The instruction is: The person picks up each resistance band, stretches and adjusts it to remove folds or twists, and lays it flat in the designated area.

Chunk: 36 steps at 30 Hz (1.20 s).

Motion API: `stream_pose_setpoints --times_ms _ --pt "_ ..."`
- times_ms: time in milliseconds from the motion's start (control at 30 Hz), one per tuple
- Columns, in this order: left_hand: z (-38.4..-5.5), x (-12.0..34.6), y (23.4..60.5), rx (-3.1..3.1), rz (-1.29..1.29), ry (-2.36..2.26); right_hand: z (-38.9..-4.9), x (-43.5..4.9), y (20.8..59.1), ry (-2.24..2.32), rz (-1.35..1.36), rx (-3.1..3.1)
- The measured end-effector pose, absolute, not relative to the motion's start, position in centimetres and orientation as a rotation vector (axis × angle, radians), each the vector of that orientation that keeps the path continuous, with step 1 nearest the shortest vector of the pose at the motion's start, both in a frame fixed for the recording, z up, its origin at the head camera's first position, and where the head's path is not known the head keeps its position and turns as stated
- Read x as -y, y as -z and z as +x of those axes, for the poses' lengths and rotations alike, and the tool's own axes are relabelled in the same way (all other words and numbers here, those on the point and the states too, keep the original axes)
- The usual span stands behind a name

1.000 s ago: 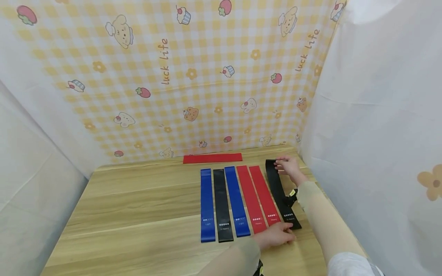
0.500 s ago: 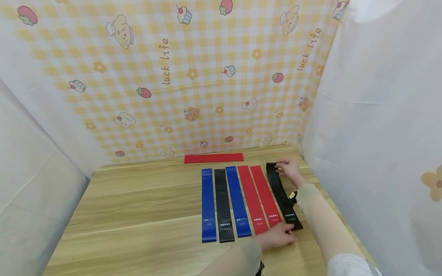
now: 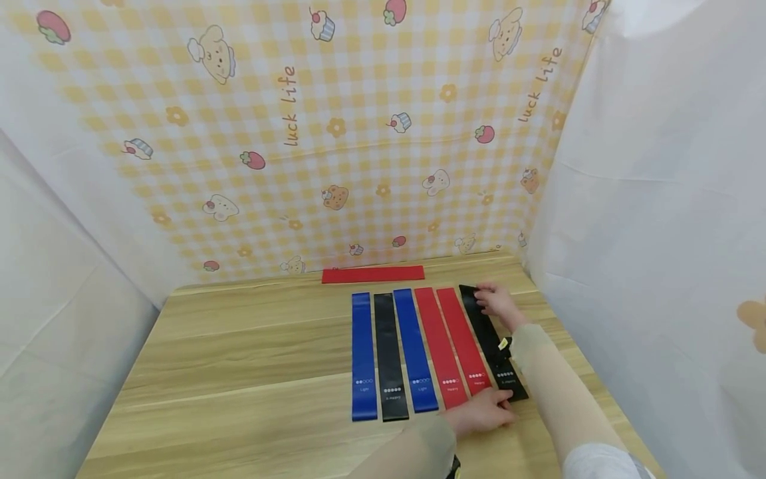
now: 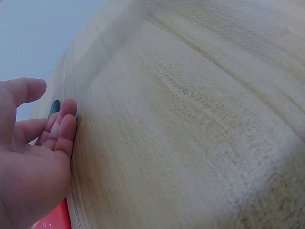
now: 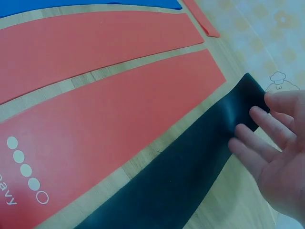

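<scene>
A black resistance band (image 3: 481, 322), printed with dots and lettering near its close end, lies flat at the right end of a row of bands. My right hand (image 3: 499, 305) touches its far end; in the right wrist view the fingers (image 5: 250, 150) of that hand stretch out over the band's edge. At the close end my left hand (image 3: 481, 410) rests with its fingertips on the band. In the left wrist view the left hand (image 4: 35, 157) has loosely bent fingers against the table, and its thumb stands apart. Its contact with the band is mostly hidden there.
Left of the black band lie two red bands (image 3: 459, 319) (image 3: 432, 319), a blue band (image 3: 413, 346), another black band (image 3: 391, 352) and another blue band (image 3: 363, 352). One more red band (image 3: 372, 275) lies crosswise at the back of the wooden table (image 3: 239, 359), before a patterned cloth (image 3: 335, 159).
My right hand has drawn the black band's far end slightly towards me, and the band lies straighter now. My left hand has stayed at the close end.
</scene>
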<state>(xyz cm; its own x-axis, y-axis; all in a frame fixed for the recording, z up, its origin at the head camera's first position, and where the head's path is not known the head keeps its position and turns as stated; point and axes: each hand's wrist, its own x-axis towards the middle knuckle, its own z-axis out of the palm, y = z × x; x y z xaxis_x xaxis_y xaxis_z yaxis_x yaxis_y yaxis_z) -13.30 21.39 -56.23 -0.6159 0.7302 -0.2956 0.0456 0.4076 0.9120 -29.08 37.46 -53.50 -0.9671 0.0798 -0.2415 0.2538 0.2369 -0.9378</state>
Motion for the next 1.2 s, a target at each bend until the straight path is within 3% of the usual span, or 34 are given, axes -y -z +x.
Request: stream_pose_setpoints --times_ms 800,1200 --pt "-12.8 -21.0 55.9 -2.058 0.736 -1.208 -28.8 -36.4 53.6 1.643 0.289 -2.394" --pt "-15.3 -13.5 54.0 -1.891 0.673 -1.403 -30.3 -34.4 52.8 1.413 0.218 -2.550"
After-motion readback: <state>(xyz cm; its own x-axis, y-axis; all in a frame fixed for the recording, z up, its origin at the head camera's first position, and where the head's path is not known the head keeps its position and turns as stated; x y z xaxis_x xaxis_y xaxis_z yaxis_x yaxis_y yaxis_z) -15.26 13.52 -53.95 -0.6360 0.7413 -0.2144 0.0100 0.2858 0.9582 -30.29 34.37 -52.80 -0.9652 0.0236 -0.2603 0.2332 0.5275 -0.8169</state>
